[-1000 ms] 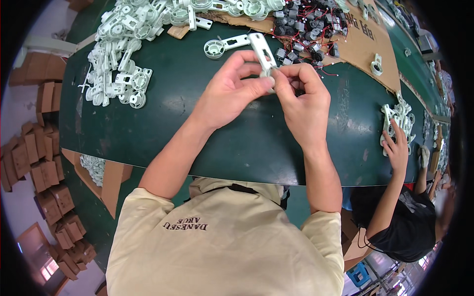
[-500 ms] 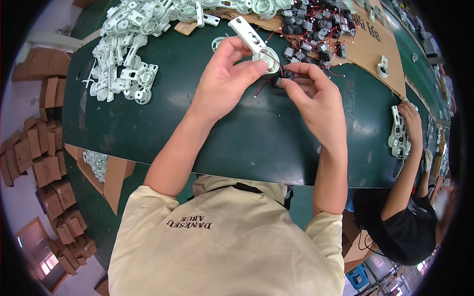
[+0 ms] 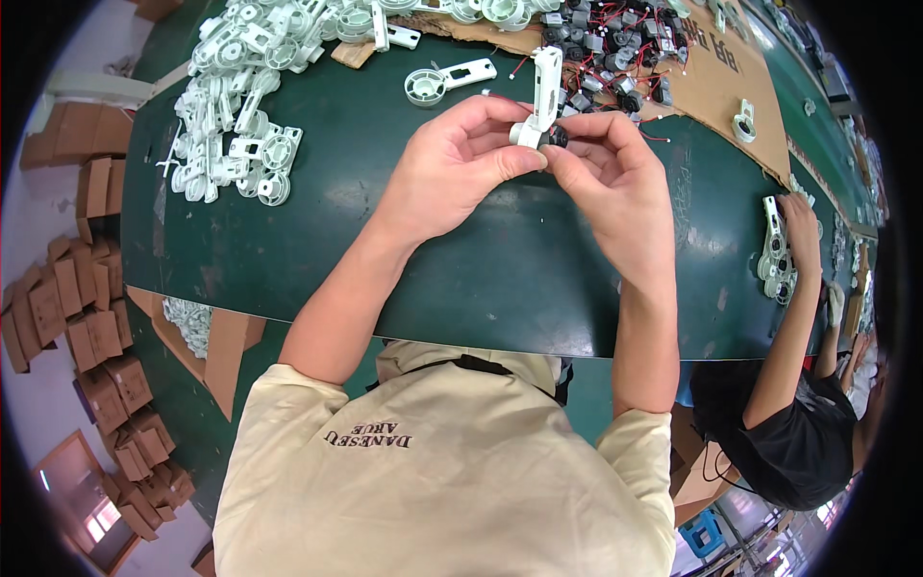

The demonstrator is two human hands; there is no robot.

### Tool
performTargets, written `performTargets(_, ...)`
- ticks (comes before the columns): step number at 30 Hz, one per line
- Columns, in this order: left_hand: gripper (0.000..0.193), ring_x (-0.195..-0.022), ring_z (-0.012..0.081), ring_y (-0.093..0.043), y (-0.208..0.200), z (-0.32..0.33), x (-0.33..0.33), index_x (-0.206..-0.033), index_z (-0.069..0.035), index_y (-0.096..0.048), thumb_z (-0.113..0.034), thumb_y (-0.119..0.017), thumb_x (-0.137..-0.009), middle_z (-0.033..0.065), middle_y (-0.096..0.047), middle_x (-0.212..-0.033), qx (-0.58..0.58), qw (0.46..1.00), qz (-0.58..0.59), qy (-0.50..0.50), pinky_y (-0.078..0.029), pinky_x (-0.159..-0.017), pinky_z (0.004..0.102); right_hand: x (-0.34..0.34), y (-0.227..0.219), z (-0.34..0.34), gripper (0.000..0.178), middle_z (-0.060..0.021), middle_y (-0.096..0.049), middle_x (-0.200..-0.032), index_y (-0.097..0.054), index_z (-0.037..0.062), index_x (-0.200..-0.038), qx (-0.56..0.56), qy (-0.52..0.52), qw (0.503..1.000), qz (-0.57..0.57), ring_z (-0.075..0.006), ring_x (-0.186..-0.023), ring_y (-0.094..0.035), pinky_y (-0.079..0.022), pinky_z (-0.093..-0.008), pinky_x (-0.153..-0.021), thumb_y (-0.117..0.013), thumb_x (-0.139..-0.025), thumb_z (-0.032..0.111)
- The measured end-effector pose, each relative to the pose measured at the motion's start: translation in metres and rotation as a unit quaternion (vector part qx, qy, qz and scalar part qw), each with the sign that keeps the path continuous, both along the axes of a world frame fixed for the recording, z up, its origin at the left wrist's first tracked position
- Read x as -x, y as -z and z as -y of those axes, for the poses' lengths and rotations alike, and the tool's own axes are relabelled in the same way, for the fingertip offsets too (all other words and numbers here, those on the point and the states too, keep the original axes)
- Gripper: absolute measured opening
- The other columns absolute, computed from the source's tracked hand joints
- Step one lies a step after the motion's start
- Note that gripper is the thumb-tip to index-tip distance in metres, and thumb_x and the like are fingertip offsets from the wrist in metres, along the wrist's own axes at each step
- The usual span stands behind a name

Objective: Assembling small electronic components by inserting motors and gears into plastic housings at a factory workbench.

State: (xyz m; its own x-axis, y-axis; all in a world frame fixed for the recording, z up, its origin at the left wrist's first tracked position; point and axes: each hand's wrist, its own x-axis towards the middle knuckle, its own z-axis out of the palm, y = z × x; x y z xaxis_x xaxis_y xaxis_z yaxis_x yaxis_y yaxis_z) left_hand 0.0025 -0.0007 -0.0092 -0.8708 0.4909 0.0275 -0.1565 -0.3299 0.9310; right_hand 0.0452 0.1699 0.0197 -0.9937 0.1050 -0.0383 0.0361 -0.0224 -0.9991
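Note:
Between my hands stands a pale green plastic bracket (image 3: 547,82), its long arm pointing up and its round end turned edge-on. My left hand (image 3: 461,163) is closed on the round end, thumb in front. The fingers of my right hand (image 3: 611,173) pinch a small black motor (image 3: 555,137) against the bracket's right side, and both thumb tips meet there. Most of the motor is hidden by fingers, so how far it sits in the ring I cannot tell. Just beyond my left hand, another pale green bracket (image 3: 426,87) lies flat on the green table.
Many pale green brackets (image 3: 240,77) are heaped at the far left. Small motors with red and black wires (image 3: 620,48) lie piled on cardboard (image 3: 735,91) at the back, near a lone bracket (image 3: 744,123). At right, a co-worker's hand (image 3: 800,231) touches a row of brackets (image 3: 775,250).
The bracket has turned from face-up and slanted to upright and edge-on. My right hand has brought the motor from just beside the ring into contact with it, and my hands are closer together.

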Motion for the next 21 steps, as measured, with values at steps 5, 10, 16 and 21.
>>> performTargets(5,0.034,-0.103,0.0162,-0.062,-0.003,0.000,-0.001,-0.122,0.005,-0.053,-0.002,-0.064,-0.091,0.0107,-0.062,-0.114,0.021,1.000,-0.001,-0.005,-0.052,-0.091,0.0300,0.005,0.015,-0.003,0.023,-0.0029,-0.059,-0.090,-0.061,-0.0028,-0.100,-0.042,0.005,0.996,-0.081,-0.0067,-0.078,-0.061,-0.050,-0.0205,-0.066,-0.074,-0.082,0.003)
performTargets(10,0.033,-0.106,0.0154,-0.061,-0.006,-0.001,-0.001,-0.122,0.004,-0.055,-0.007,-0.064,-0.091,0.0080,-0.064,-0.113,-0.004,0.998,0.068,-0.008,-0.050,-0.093,0.0317,0.005,0.010,0.000,0.026,-0.0056,-0.059,-0.097,-0.062,0.0002,-0.103,-0.139,-0.018,0.984,-0.109,-0.0082,-0.076,-0.060,-0.051,-0.0231,-0.067,-0.074,-0.080,0.001)
performTargets(16,0.033,-0.103,0.0150,-0.061,-0.006,-0.002,-0.002,-0.121,0.001,-0.056,-0.004,-0.065,-0.089,0.0081,-0.063,-0.114,0.014,1.000,0.017,-0.012,-0.050,-0.094,0.0313,0.004,0.012,-0.001,0.020,-0.0080,-0.065,-0.098,-0.062,-0.0002,-0.106,-0.108,-0.013,0.991,-0.075,-0.0089,-0.073,-0.062,-0.049,-0.0230,-0.064,-0.067,-0.087,0.003)
performTargets(21,0.034,-0.100,0.0171,-0.063,-0.002,0.002,0.000,-0.122,0.000,-0.053,-0.004,-0.064,-0.090,0.0095,-0.063,-0.112,0.017,0.999,0.040,0.026,-0.054,-0.090,0.0323,0.002,0.007,0.002,0.015,-0.0058,-0.067,-0.080,-0.062,-0.0006,-0.102,-0.128,-0.029,0.990,-0.045,-0.0073,-0.066,-0.061,-0.048,-0.0222,-0.059,-0.065,-0.090,0.007)
